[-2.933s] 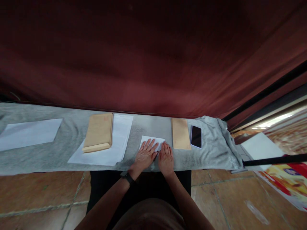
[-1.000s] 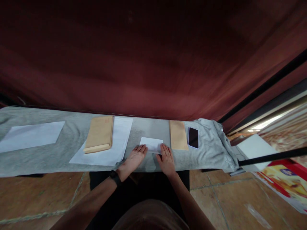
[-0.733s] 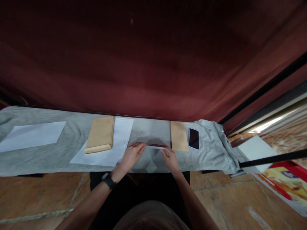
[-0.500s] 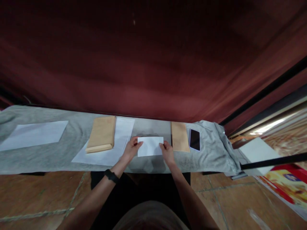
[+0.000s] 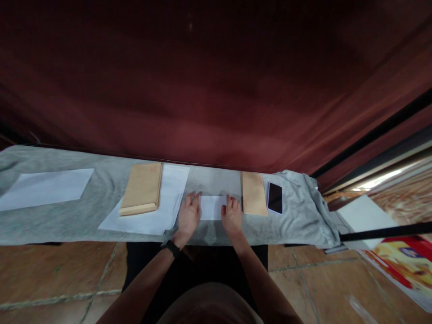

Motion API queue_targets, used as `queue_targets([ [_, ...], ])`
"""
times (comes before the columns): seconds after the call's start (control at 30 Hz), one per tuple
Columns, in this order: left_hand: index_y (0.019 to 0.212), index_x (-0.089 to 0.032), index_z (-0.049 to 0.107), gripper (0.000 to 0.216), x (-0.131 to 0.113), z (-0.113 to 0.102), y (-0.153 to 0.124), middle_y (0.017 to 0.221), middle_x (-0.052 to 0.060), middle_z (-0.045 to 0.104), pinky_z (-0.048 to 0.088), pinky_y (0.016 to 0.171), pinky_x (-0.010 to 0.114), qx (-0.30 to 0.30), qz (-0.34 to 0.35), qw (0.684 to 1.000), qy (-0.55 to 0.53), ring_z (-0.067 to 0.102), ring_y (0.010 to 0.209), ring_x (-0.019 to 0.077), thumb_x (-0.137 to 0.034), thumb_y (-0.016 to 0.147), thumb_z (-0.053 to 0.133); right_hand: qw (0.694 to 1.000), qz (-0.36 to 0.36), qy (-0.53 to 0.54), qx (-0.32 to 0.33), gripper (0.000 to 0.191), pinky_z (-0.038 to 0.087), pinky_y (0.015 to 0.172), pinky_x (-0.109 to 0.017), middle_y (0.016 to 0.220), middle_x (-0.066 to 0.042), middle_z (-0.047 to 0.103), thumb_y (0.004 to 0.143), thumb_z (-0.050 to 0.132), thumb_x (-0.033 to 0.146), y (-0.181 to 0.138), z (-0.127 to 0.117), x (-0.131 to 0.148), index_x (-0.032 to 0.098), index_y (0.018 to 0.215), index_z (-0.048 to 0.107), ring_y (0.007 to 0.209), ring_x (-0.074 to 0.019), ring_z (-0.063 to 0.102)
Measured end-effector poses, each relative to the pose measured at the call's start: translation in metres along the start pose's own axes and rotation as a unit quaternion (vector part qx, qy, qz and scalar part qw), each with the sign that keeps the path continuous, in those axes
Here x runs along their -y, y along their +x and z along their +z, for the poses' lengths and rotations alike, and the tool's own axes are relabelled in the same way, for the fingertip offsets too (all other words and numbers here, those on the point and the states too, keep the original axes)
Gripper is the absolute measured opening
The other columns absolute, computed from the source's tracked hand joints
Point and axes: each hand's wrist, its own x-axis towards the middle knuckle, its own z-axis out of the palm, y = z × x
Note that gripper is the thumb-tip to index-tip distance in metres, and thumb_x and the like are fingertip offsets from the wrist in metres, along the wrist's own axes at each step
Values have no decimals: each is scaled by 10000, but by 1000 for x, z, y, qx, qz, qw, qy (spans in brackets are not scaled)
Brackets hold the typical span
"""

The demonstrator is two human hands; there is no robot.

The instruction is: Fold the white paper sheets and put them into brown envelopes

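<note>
A folded sheet of white paper [image 5: 213, 208] lies flat on the grey cloth, with a faint crease visible. My left hand [image 5: 189, 215], palm down, rests at its left end, the fingers stretched out and apart. At the opposite end, my right hand [image 5: 231, 213] lies with its fingers extended over the paper's edge. Left of my left hand is a stack of brown envelopes [image 5: 143, 184] on loose white sheets [image 5: 173, 189]. Just right of my right hand, a single-looking brown envelope [image 5: 254, 193] lies on the cloth.
A phone [image 5: 275, 198] lies right of the envelope. Another white sheet [image 5: 47, 186] is at the far left of the grey cloth [image 5: 108, 180]. A dark red curtain [image 5: 209, 112] hangs behind. Black bars, a white panel [image 5: 366, 216] and a red-and-yellow package [image 5: 405, 261] stand at right.
Both hands have gone from pinching the paper's ends to lying palm down there. The paper is now flat on the cloth, with less of it showing between the hands.
</note>
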Motion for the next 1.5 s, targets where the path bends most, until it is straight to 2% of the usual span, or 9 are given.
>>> queue_targets([
  [0.13,1464,-133,522,491,-17,15,-14,1582,169,453,371,1183,495,39,90,994,55,423,1463,315,-217,998,394,996,-80,22,46,447,416,1146,-436,1511,-159,532,1049,373,218,-10,4,12,118,1462,514,1402,-244,469],
  [0.3,1546,-95,408,571,-22,28,-23,1614,158,411,274,1247,470,85,144,983,79,321,1531,257,-193,990,330,989,-112,-17,93,490,311,1217,-487,1566,-148,485,1062,386,267,-18,4,16,121,1525,455,1488,-255,385],
  [0.43,1553,-63,389,600,-15,25,-22,1617,181,387,256,1256,485,81,137,983,91,294,1542,276,-311,1007,359,991,-102,-34,85,540,321,1202,-489,1581,-160,457,1069,393,351,-18,0,7,107,1550,415,1477,-285,404],
  [0.77,1538,-28,397,683,-3,21,-22,1603,221,385,290,1244,497,56,96,989,93,353,1512,315,-470,1018,376,993,-93,-61,48,574,298,1207,-501,1574,-182,460,1072,376,357,-32,-5,-6,70,1568,366,1469,-294,403],
  [0.87,1534,-40,409,640,-9,23,-25,1594,219,400,293,1241,521,52,93,990,95,360,1508,318,-429,1027,369,993,-91,-56,45,568,287,1213,-499,1576,-182,457,1071,377,354,-34,-7,-6,69,1563,374,1472,-292,403],
  [1.07,1537,-175,446,548,-20,22,-39,1621,128,391,312,1241,509,71,150,984,62,342,1519,281,-345,1016,424,994,-92,-39,50,555,293,1207,-528,1578,-187,452,1060,389,308,-36,-8,-8,82,1566,368,1477,-303,399],
  [1.23,1533,-134,444,584,-16,16,-40,1618,166,384,320,1238,504,69,144,985,70,340,1519,292,-380,1004,452,996,-77,-25,34,507,313,1207,-524,1582,-181,450,1061,361,252,-29,-7,-2,73,1532,424,1498,-290,368],
  [1.4,1526,-111,445,554,-13,17,-40,1628,160,371,295,1248,496,70,155,982,84,313,1531,283,-284,1001,408,987,-129,3,95,479,330,1216,-477,1588,-140,455,1060,367,223,-15,-1,15,121,1517,467,1503,-243,367],
  [1.5,1529,-75,427,555,-9,21,-41,1623,172,374,307,1244,490,58,145,984,89,309,1533,274,-246,1006,362,988,-115,-17,97,491,322,1213,-495,1590,-163,444,1048,429,245,-12,2,15,124,1523,461,1499,-263,374],
])
